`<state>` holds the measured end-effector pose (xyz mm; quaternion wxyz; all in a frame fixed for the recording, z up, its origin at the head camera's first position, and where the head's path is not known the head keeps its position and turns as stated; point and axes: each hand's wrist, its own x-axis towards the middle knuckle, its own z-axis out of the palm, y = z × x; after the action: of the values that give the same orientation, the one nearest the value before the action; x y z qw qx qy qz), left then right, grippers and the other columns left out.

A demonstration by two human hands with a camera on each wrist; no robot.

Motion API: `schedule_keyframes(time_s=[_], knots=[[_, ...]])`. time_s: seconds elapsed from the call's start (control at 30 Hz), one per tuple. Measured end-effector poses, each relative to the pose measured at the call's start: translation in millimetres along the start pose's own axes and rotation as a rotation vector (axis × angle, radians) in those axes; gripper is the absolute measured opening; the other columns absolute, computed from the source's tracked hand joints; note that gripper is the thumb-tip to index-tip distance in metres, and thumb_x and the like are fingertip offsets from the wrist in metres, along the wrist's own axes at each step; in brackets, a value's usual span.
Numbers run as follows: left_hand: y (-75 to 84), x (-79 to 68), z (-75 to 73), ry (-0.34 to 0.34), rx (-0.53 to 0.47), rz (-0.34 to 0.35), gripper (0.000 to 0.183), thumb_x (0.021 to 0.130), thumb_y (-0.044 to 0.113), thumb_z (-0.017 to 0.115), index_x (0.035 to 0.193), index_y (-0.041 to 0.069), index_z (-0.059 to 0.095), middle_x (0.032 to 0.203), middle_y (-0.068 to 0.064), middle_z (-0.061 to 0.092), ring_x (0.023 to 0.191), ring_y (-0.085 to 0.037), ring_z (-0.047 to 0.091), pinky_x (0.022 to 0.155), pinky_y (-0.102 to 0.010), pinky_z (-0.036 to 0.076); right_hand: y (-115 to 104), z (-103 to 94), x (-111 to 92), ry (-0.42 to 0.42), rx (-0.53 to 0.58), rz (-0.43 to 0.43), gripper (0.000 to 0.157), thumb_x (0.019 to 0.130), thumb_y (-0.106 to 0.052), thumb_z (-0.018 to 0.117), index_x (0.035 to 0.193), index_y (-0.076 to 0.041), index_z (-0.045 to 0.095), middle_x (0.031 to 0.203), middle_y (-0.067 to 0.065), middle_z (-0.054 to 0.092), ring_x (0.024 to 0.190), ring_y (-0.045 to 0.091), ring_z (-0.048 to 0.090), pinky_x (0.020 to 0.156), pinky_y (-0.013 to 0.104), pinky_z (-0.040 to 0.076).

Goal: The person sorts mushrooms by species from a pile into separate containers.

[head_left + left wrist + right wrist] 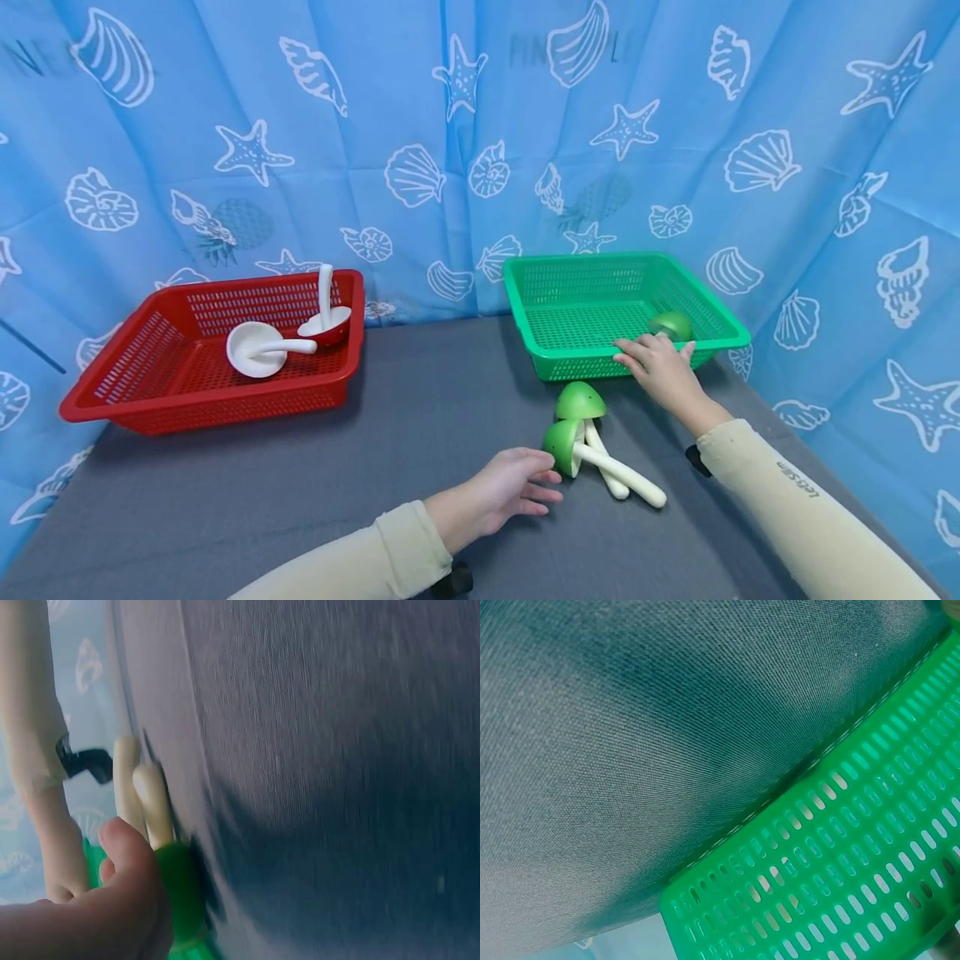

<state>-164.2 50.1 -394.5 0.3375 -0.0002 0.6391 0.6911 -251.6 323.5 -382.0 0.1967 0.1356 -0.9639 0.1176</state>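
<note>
Two green ladles with pale handles, an upper one (581,402) and a lower one (561,443), lie overlapping on the grey cloth. My left hand (504,490) is beside the lower ladle's bowl, its fingers loosely bent with nothing between them; whether its fingertips touch the bowl, I cannot tell. Another green ladle (672,324) is inside the green basket (551,367), at its right end. Over that basket's front rim reaches my right hand (663,371), fingers extended near this ladle, whose handle is mostly hidden. In the right wrist view the basket wall (832,859) covers most of that hand.
A red basket (225,404) stands at the left, holding two ladles with white insides, one in the middle (243,346) and one near its right end (333,325). Behind the grey-covered table (420,400) hangs a blue curtain (420,100) with shell and starfish prints.
</note>
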Motion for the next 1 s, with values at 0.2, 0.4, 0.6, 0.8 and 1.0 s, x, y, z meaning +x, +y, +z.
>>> schedule_keyframes(time_s=[0.2,0.4,0.6,0.8,1.0], knots=[[-9.9,-2.5,17.6,-0.058,-0.024,-0.023,0.028,0.099,0.015,0.052,0.119,-0.004,0.052,0.103,-0.012,0.066,0.100,-0.036,0.067,0.077,-0.039,0.055,0,-0.9,0,-0.004,0.009,-0.002,0.033,0.094,-0.020,0.063,0.122,-0.002,0.065,0.094,0.017,0.060,0.089,0.039,0.051,0.091,0.085,0.007],[-15.0,5.0,42.4,-0.042,-0.004,-0.029,0.045,0.099,0.018,0.053,0.134,-0.010,0.045,0.114,-0.013,0.065,0.103,-0.035,0.064,0.084,-0.045,0.052,1,-1.5,-1,0.000,0.014,0.002,0.033,0.093,-0.019,0.063,0.122,-0.002,0.065,0.096,0.018,0.060,0.090,0.039,0.050,0.091,0.085,0.006],[-19.3,15.0,65.7,0.101,-0.004,-0.031,0.060,0.096,0.021,0.057,0.142,-0.012,0.036,0.127,-0.022,0.057,0.111,-0.034,0.058,0.086,-0.044,0.048,0,-2.6,0,-0.009,0.016,-0.003,0.034,0.094,-0.021,0.063,0.123,-0.003,0.064,0.099,0.019,0.060,0.093,0.041,0.051,0.090,0.085,0.007],[-26.1,26.3,90.1,0.222,-0.069,0.026,0.066,0.097,0.023,0.055,0.144,-0.014,0.026,0.104,-0.019,0.060,0.092,-0.028,0.059,0.069,-0.033,0.046,1,-3.0,0,0.003,0.004,-0.008,0.034,0.093,-0.020,0.064,0.122,-0.003,0.065,0.095,0.017,0.060,0.090,0.039,0.051,0.090,0.085,0.009],[-27.3,39.2,97.8,0.326,-0.056,0.072,0.048,0.098,0.022,0.053,0.134,-0.008,0.041,0.083,-0.009,0.057,0.070,-0.022,0.061,0.049,-0.022,0.037,1,-2.4,0,0.001,0.011,-0.008,0.034,0.092,-0.018,0.065,0.122,-0.003,0.065,0.094,0.017,0.059,0.088,0.038,0.050,0.090,0.085,0.010]])
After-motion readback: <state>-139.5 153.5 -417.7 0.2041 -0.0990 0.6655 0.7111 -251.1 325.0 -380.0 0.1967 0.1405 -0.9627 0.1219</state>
